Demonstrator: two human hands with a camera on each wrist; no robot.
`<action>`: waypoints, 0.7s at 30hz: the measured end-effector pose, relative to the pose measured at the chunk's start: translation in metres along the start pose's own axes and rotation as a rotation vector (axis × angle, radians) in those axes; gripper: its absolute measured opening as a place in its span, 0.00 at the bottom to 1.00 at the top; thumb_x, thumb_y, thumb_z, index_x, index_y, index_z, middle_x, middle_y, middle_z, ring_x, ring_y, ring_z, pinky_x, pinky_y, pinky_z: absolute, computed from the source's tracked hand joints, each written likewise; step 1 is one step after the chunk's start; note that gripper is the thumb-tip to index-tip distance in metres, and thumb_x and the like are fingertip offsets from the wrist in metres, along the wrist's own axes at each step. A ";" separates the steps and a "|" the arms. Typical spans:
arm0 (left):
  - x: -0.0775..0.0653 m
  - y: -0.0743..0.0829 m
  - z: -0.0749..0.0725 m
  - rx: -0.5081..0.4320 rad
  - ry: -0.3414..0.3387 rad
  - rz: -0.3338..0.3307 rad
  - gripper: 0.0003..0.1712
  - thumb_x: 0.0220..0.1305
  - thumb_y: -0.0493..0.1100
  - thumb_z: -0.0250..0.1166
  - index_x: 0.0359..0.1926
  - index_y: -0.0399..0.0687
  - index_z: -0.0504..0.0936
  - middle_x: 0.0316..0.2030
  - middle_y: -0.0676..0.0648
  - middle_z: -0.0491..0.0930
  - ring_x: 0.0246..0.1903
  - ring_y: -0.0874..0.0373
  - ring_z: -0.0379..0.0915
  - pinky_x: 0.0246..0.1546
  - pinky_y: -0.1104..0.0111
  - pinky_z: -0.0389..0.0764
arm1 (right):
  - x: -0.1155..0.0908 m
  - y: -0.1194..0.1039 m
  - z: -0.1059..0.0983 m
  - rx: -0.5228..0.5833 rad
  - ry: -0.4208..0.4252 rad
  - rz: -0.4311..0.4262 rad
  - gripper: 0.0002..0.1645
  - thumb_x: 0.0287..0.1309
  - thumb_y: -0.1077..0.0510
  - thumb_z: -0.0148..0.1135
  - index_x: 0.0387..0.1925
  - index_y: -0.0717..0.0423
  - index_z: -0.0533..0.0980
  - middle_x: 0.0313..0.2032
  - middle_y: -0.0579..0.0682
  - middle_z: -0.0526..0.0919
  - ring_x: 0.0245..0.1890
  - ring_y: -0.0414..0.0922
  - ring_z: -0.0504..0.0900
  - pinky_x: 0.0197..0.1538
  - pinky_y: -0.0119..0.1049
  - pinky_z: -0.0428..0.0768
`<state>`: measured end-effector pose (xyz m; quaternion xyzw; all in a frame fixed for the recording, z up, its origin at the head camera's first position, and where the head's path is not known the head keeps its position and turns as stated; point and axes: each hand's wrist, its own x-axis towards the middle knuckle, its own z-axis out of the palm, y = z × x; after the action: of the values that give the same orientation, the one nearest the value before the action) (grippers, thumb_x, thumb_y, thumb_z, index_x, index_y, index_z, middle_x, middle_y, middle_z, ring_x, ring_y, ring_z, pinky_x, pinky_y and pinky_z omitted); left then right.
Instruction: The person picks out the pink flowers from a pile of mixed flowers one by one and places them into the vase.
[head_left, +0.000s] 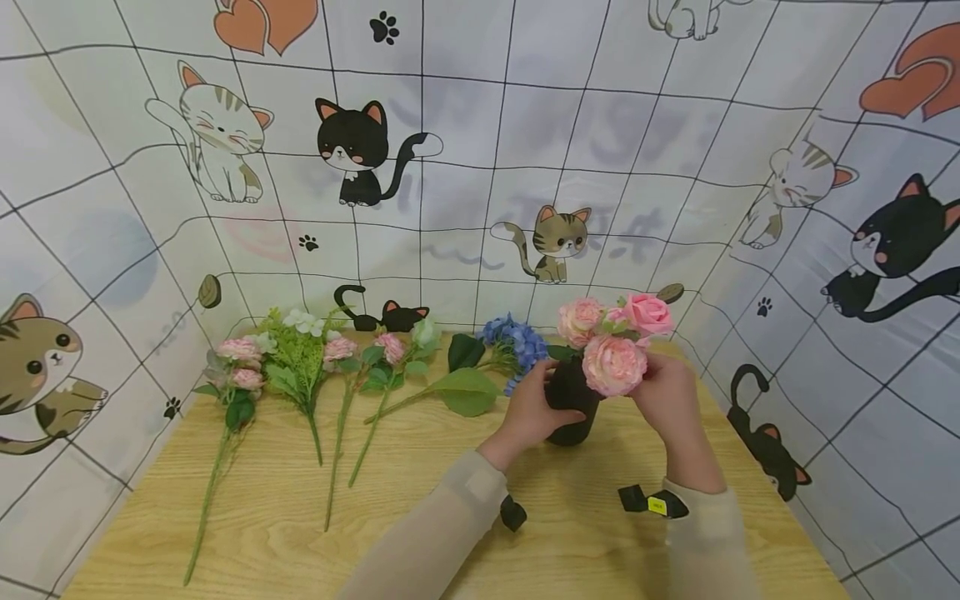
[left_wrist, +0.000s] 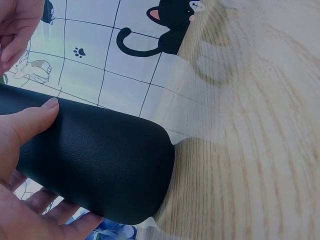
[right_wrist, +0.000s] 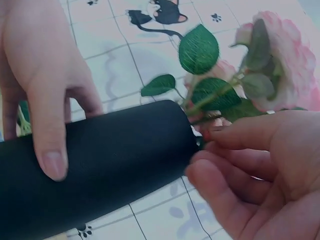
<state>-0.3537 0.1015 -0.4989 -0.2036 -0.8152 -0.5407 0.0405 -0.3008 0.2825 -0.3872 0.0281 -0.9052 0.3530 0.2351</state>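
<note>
My left hand (head_left: 534, 412) grips the black vase (head_left: 572, 392) around its side. In the left wrist view, the thumb (left_wrist: 37, 120) lies across one side of the vase and the other fingers curl under it. Pink flowers (head_left: 615, 365) with green leaves (right_wrist: 199, 49) stand out of the vase's mouth. At the rim, my right hand (right_wrist: 250, 175) pinches a flower stem between thumb and fingers. The fingertips partly hide that stem. In the left wrist view the vase's rounded base (left_wrist: 160, 175) appears close to the wooden table.
Loose on the wooden table (head_left: 420, 533) lie a long-stemmed pink flower (head_left: 242, 350), a green spray with white blossoms (head_left: 303, 367), more pink flowers (head_left: 390, 348), a pale rose (head_left: 425, 333) and a blue hydrangea (head_left: 517, 342). A cat-patterned sheet (head_left: 465, 183) encloses the back and sides.
</note>
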 end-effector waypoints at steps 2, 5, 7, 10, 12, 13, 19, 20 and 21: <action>0.000 0.000 0.000 0.002 0.001 0.001 0.51 0.47 0.55 0.78 0.70 0.62 0.61 0.63 0.50 0.73 0.58 0.56 0.72 0.55 0.57 0.77 | 0.000 0.003 -0.004 0.005 -0.072 0.032 0.11 0.55 0.59 0.67 0.38 0.63 0.85 0.28 0.57 0.87 0.25 0.47 0.81 0.29 0.39 0.81; 0.001 0.000 0.000 0.002 0.005 0.004 0.51 0.47 0.54 0.78 0.70 0.61 0.61 0.62 0.50 0.74 0.57 0.56 0.73 0.55 0.57 0.77 | 0.002 0.007 -0.008 0.012 -0.181 0.069 0.11 0.51 0.61 0.69 0.37 0.63 0.84 0.30 0.57 0.87 0.27 0.48 0.83 0.33 0.40 0.82; 0.000 0.000 0.000 0.000 0.005 0.006 0.51 0.47 0.54 0.78 0.69 0.61 0.62 0.62 0.50 0.74 0.57 0.55 0.73 0.55 0.57 0.77 | 0.004 0.013 -0.009 0.013 -0.243 0.084 0.11 0.50 0.61 0.70 0.36 0.63 0.84 0.30 0.57 0.87 0.27 0.48 0.82 0.34 0.42 0.83; 0.000 0.001 0.000 -0.003 0.006 0.007 0.51 0.47 0.53 0.78 0.69 0.60 0.62 0.62 0.50 0.74 0.57 0.55 0.73 0.55 0.57 0.77 | 0.006 0.020 -0.006 0.016 -0.311 0.088 0.12 0.49 0.61 0.71 0.37 0.64 0.83 0.30 0.56 0.87 0.28 0.47 0.83 0.36 0.44 0.85; 0.000 0.002 0.000 -0.004 0.006 0.006 0.51 0.47 0.53 0.78 0.70 0.60 0.62 0.62 0.49 0.74 0.57 0.55 0.73 0.55 0.57 0.77 | 0.008 0.024 -0.003 0.006 -0.331 0.075 0.14 0.49 0.61 0.71 0.39 0.64 0.82 0.31 0.57 0.87 0.29 0.47 0.84 0.36 0.45 0.85; 0.000 0.002 0.000 -0.003 0.006 0.005 0.51 0.47 0.53 0.78 0.70 0.61 0.62 0.62 0.50 0.74 0.57 0.55 0.73 0.55 0.58 0.77 | 0.008 0.025 -0.001 -0.006 -0.333 0.064 0.15 0.49 0.61 0.71 0.39 0.65 0.82 0.32 0.57 0.87 0.29 0.48 0.84 0.36 0.46 0.85; -0.001 0.004 -0.001 0.000 0.000 0.003 0.51 0.47 0.52 0.78 0.70 0.60 0.61 0.62 0.49 0.74 0.58 0.55 0.73 0.56 0.58 0.76 | 0.008 0.030 0.004 -0.076 -0.284 -0.020 0.28 0.49 0.53 0.75 0.50 0.62 0.79 0.41 0.63 0.86 0.40 0.59 0.84 0.43 0.56 0.83; -0.001 0.004 -0.001 -0.001 0.001 0.004 0.51 0.47 0.52 0.78 0.70 0.59 0.61 0.62 0.49 0.74 0.57 0.55 0.73 0.56 0.58 0.76 | 0.009 0.031 0.005 -0.064 -0.279 -0.031 0.31 0.49 0.52 0.75 0.53 0.61 0.78 0.44 0.64 0.86 0.43 0.60 0.84 0.45 0.58 0.82; -0.001 0.004 -0.002 -0.002 0.001 0.005 0.51 0.47 0.52 0.78 0.70 0.59 0.61 0.62 0.49 0.74 0.57 0.55 0.73 0.56 0.58 0.76 | 0.009 0.031 0.006 -0.047 -0.278 -0.040 0.33 0.49 0.51 0.75 0.55 0.60 0.77 0.47 0.64 0.85 0.47 0.60 0.83 0.47 0.59 0.81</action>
<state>-0.3514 0.1011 -0.4952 -0.2055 -0.8141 -0.5415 0.0422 -0.3180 0.3025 -0.4064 0.0892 -0.9362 0.3199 0.1152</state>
